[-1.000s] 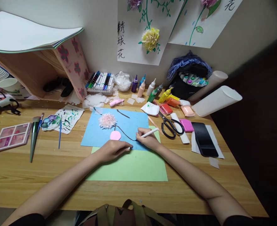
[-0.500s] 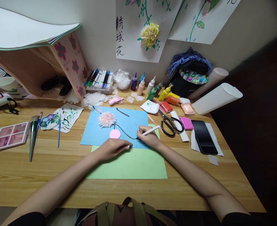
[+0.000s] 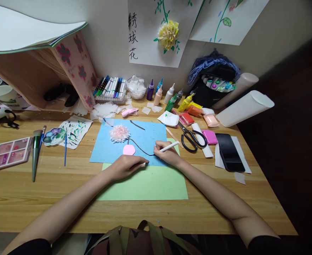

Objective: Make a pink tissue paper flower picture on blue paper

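Observation:
My right hand [image 3: 168, 153] is closed around a white marker [image 3: 169, 146], its tip at the end of a dark curved line on the blue paper [image 3: 147, 134]. My left hand [image 3: 126, 165] rests across the lower edge of that paper, thumb and fingers pinched on a small white-and-dark piece that looks like a marker cap [image 3: 146, 163]. Just above the left hand lies a pink paper disc [image 3: 129, 149], where the line begins. A fluffy pale pink flower [image 3: 119, 133] sits on the blue paper's left half. Under it, green paper [image 3: 147, 186] shows below.
Black-handled scissors [image 3: 191, 139], a phone [image 3: 229, 152] and clay packets [image 3: 187, 118] lie to the right. Paint bottles [image 3: 169, 94] and a marker tray [image 3: 110, 90] stand behind. Brushes [image 3: 36, 152] and a palette [image 3: 11, 152] are at left.
The camera view has shifted slightly, so the scene sits a little higher. Both hands keep nearly the same pose, and any growth of the line is too small to make out.

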`<move>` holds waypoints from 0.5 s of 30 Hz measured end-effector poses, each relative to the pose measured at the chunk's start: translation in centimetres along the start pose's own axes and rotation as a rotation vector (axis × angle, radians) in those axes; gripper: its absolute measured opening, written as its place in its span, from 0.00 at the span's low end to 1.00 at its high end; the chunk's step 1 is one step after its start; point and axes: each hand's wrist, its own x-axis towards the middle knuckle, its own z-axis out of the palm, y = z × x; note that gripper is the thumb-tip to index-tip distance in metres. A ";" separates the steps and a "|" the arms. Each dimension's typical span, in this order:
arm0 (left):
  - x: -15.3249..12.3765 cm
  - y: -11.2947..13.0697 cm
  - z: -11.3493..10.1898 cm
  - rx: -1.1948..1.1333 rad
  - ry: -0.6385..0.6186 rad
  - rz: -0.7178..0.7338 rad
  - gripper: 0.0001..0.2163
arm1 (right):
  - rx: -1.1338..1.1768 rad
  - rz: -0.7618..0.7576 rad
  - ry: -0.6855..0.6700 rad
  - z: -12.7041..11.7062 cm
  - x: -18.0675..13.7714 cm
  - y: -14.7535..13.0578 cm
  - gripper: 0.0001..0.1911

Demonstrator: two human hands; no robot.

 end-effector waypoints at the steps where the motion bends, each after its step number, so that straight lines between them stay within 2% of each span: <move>1: 0.0 0.0 0.0 0.000 0.002 -0.001 0.12 | 0.012 0.005 0.017 -0.1 0.0 0.0 0.18; 4: 0.1 0.1 -0.1 0.014 0.004 -0.007 0.12 | 0.066 0.042 0.022 -0.2 -0.1 -0.1 0.17; 7: 0.1 0.1 -0.1 0.026 0.002 -0.007 0.12 | 0.098 0.068 -0.048 -0.1 -0.1 -0.3 0.17; 15: 0.1 0.1 0.0 0.022 -0.002 -0.005 0.12 | -0.010 0.049 -0.097 0.1 0.0 -0.2 0.16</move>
